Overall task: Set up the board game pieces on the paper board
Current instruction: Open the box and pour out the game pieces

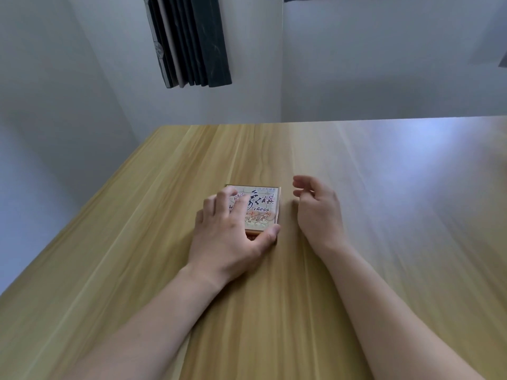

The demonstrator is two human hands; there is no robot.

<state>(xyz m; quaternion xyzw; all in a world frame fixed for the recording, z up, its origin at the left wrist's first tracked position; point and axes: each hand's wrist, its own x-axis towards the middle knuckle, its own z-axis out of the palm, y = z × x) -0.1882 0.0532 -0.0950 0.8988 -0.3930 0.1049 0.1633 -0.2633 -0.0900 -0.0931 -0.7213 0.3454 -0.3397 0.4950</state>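
- Left hand (227, 237) on chess box (260, 207), palm down; thumb hooked on near edge, fingers (219, 200) curled over lid's left part. Gripping it.
- Box lies flat, mid wooden table (384, 215), lid on.
- Right hand (318, 212) just right of box, not touching; fingers loosely curled, holding nothing.
- Far: dark panels (192, 39) leaning at white wall.

Lettering on the game box lid

The chess box (260, 207) carries the printed word "chess" in dark italic letters, below large brush-style Chinese characters too blurred to read; smaller characters along the lid's top edge are also illegible, and fingers cover the lettering's left part.
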